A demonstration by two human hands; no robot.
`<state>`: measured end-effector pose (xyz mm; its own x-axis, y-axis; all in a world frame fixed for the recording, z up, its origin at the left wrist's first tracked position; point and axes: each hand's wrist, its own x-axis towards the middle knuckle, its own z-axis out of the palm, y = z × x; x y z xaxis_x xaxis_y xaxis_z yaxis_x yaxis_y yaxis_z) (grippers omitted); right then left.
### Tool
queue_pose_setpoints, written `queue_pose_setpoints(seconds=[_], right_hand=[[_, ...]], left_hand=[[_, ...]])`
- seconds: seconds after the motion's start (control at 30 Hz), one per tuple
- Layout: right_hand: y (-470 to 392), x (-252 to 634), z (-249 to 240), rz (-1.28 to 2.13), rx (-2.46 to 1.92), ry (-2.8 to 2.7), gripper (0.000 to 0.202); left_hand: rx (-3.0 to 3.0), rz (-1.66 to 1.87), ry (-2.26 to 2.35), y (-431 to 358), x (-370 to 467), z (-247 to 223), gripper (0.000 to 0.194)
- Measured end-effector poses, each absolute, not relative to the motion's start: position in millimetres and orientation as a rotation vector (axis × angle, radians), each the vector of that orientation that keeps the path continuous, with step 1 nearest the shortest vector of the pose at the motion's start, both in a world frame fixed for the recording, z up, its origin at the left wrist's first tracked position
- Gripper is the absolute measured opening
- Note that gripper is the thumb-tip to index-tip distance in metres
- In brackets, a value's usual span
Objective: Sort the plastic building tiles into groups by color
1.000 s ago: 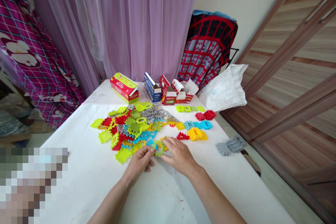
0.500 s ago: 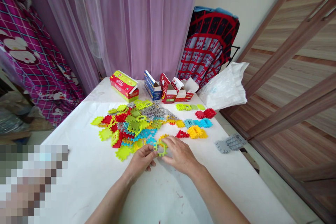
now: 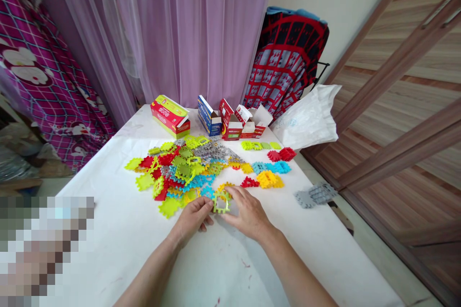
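Observation:
Low over the near part of the white table (image 3: 140, 244), a lime-green square building piece with an open middle (image 3: 221, 209) stands between my hands. My left hand (image 3: 192, 215) pinches its left edge with thumb and fingers. On the other side, my right hand (image 3: 250, 213) curves around the piece, its thumb at the bottom and its fingertips at the upper right edge. Just beyond lies a heap of notched plastic building pieces (image 3: 183, 172) in green, red, blue, yellow and grey.
Right of the heap are small piles of green (image 3: 251, 145), red (image 3: 287, 154), blue (image 3: 282, 167), yellow (image 3: 268, 179) and grey pieces (image 3: 319, 194). Behind stand a red-and-yellow box (image 3: 169, 120), a blue box (image 3: 209, 117) and red boxes (image 3: 230, 122). A white bag (image 3: 309, 117) lies at the right edge.
The green piece has turned slightly and shifted a little to the right, so more of its square outline shows. My hands have barely moved.

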<state>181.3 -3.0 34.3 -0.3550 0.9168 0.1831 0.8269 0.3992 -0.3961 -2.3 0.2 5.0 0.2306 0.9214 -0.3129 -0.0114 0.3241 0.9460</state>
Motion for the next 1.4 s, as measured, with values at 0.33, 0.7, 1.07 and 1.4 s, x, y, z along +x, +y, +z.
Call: queue_pose_setpoints(seconds=[0.33, 0.7, 1.07, 1.4], right_hand=[[-6, 186, 52, 0.239, -1.428, -2.476, 0.048], [-3, 193, 58, 0.227, -1.414, -2.564, 0.047], [-14, 246, 67, 0.321, -1.554, -2.435, 0.049], [32, 303, 89, 0.032, -1.763, -2.403, 0.048]], left_hand=[[1.147, 0.727, 1.092, 0, -3, 3, 0.051], [1.204, 0.690, 1.079, 1, -2, 9, 0.059], [1.150, 0.703, 1.142, 1, -1, 8, 0.062], [1.042, 0.851, 1.154, 4, -6, 6, 0.063]])
